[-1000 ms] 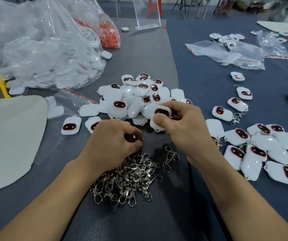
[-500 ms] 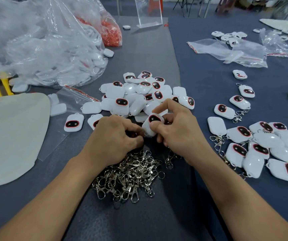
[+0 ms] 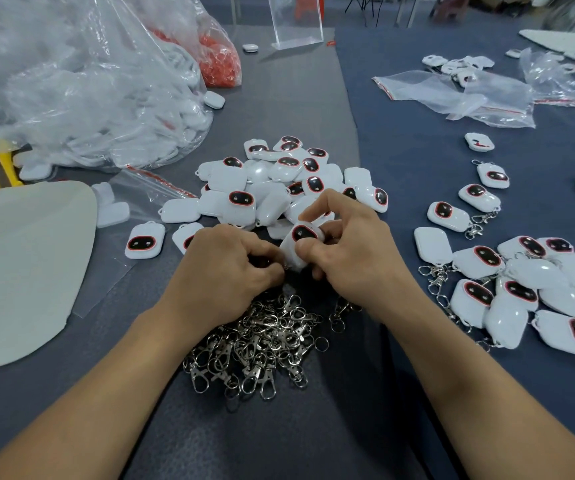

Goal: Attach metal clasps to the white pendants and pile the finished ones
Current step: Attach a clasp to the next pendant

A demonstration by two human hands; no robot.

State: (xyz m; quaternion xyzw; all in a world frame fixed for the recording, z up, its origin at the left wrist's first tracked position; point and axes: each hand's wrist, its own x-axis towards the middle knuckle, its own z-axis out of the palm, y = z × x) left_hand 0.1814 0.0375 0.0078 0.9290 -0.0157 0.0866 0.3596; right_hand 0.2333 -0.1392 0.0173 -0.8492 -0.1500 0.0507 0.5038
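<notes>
While both forearms reach in from the bottom edge, the right hand point(image 3: 355, 251) pinches a white pendant point(image 3: 299, 244) between thumb and fingers, its dark red-rimmed face turned up, the index finger arched above it. The left hand point(image 3: 223, 271) is curled knuckles-up, its fingertips pressed together against the pendant's lower end; what its grip clamps is hidden. Both hands hover just above the heap of metal clasps point(image 3: 258, 344) on the desk point(image 3: 314, 438). Loose pendants point(image 3: 279, 181) lie behind; finished ones point(image 3: 521, 289) are piled at right.
</notes>
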